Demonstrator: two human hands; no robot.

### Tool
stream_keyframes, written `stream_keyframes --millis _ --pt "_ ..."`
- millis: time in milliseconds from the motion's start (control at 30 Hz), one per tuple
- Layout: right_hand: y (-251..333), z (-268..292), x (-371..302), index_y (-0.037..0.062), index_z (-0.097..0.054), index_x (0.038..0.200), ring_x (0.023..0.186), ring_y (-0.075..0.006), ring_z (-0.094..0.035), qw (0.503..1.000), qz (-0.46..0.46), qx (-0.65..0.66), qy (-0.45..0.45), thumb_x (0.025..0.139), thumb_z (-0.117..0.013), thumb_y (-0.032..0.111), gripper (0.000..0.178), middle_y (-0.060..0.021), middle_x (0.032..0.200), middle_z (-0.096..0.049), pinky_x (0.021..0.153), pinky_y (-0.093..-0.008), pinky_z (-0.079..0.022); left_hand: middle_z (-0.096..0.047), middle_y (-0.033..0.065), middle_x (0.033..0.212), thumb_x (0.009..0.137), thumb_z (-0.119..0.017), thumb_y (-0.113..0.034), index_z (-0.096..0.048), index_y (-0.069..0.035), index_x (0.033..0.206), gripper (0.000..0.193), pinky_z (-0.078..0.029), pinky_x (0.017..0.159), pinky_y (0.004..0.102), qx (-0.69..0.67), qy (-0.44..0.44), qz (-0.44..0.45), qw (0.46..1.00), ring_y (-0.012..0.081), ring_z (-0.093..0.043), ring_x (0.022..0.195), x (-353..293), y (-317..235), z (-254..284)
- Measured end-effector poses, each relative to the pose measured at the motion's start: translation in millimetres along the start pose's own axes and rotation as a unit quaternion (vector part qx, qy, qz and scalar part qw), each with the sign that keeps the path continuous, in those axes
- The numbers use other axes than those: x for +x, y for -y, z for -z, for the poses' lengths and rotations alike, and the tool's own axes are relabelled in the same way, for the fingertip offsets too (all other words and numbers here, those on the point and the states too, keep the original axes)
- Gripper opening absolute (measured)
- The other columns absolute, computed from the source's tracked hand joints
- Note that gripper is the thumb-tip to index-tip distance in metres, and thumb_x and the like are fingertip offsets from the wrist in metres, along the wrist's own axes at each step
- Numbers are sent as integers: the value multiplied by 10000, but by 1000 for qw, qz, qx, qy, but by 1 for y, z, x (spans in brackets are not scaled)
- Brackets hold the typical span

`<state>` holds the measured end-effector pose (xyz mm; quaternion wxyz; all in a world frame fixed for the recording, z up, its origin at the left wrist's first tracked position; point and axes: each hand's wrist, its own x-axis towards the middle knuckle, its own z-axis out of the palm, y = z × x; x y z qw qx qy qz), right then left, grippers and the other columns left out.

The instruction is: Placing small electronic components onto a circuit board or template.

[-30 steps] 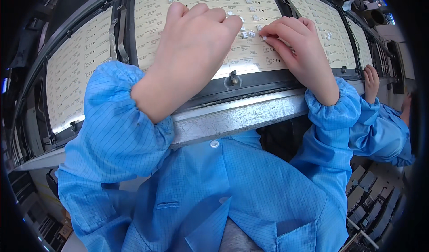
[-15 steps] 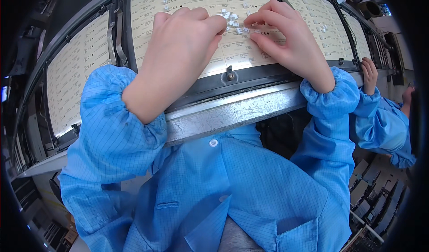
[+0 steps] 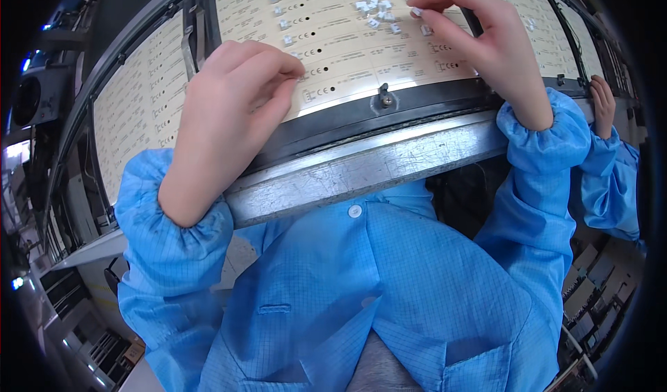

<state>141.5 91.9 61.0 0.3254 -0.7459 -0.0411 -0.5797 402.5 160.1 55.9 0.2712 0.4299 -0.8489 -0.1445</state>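
My left hand (image 3: 233, 107) is closed in a pinch at the left part of a cream printed circuit board panel (image 3: 340, 52). Its fingertips touch or nearly touch the panel, and whatever they hold is hidden. Above them runs a column of small white connectors (image 3: 283, 24), seated one per printed row. On the right, my right hand (image 3: 490, 41) pinches a small white connector (image 3: 417, 12) between thumb and index finger, just over the panel. Beside those fingers lies a loose heap of white connectors (image 3: 374, 6), with one single connector (image 3: 426, 30) under the hand.
A dark frame with a small latch (image 3: 385, 100) borders the panel; in front runs a scratched metal rail (image 3: 347, 177). Similar panels lie to the left (image 3: 142, 107) and right. At the far right, another person's hand (image 3: 603, 107) rests by the rail.
My left hand has moved left and nearer, away from the connector heap to the panel's left rows. My right hand has lifted slightly to the right with a connector in its fingertips. The view has shifted.
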Motion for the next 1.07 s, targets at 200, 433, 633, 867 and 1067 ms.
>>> stream_keyframes --millis 200,433,633,867,1067 --pt "45 -2 5 -24 -682 1012 853 -150 -652 857 -398 -326 19 887 -629 44 152 -82 900 -695 774 -271 -505 -692 85 918 796 -695 -18 -719 -47 922 131 -525 807 392 22 -20 -12 999 300 -633 932 -5 7 3" --pt "23 7 -6 -21 -681 1029 872 -150 -638 965 -231 -123 20 893 -615 38 162 -77 931 -687 811 -268 -493 -697 77 932 790 -702 -25 -732 -53 921 137 -507 838 397 3 -25 0 1000 296 -630 942 -4 8 -1" --pt "39 10 -6 7 -685 1040 914 -157 -634 856 -386 -337 67 916 -635 68 148 -61 966 -688 827 -270 -494 -688 67 895 791 -725 -81 -728 -77 933 142 -492 783 400 88 -20 -58 994 288 -623 904 0 -1 -2" --pt "50 20 -29 51 -673 1076 822 -233 -670 869 -364 -335 21 921 -659 112 167 -89 873 -718 840 -326 -445 -654 76 895 820 -713 -149 -701 -91 952 145 -474 774 424 80 -44 -97 991 299 -636 906 48 -1 -7" --pt "65 19 -20 57 -677 1114 1070 -195 -657 734 -401 -486 253 929 -673 118 195 -83 1099 -727 1022 -298 -372 -661 57 900 859 -706 -200 -694 -91 997 176 -421 818 401 119 -2 -77 990 258 -638 902 70 -9 -45"
